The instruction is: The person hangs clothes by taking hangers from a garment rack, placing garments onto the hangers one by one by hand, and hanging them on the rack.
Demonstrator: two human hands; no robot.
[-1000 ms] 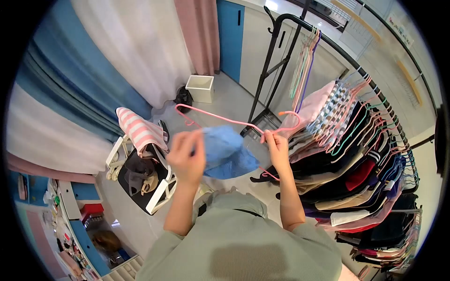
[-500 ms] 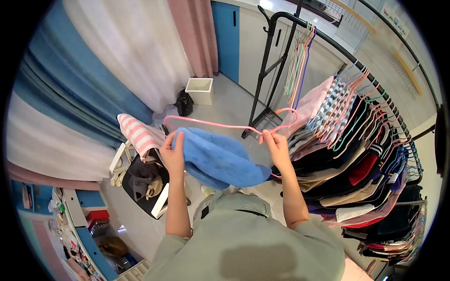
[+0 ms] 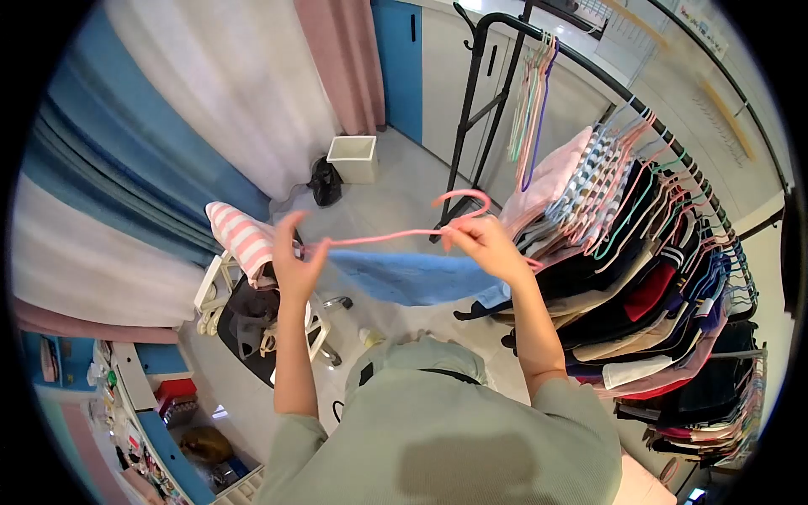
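A pink hanger (image 3: 391,235) is gripped near the base of its hook by my right hand (image 3: 488,247), thumb and fingers closed. From the hanger hangs a blue garment (image 3: 408,279), stretched out sideways; its exact kind I cannot make out. At the hanger's left end is my left hand (image 3: 296,263), slightly blurred, with thumb and fingers spread apart. The garment's left edge lies close to that thumb.
On the right, a black clothes rack (image 3: 581,61) bears many hung clothes and a bunch of bare hangers (image 3: 530,118). A chair (image 3: 246,320) on the left holds a striped pink-and-white cloth (image 3: 240,240) and dark items. A white bin (image 3: 353,158) and black bag (image 3: 325,181) stand ahead.
My left hand has let go of the blue garment's edge and spread its fingers. The garment now hangs stretched along the hanger, which has shifted left with my right hand.
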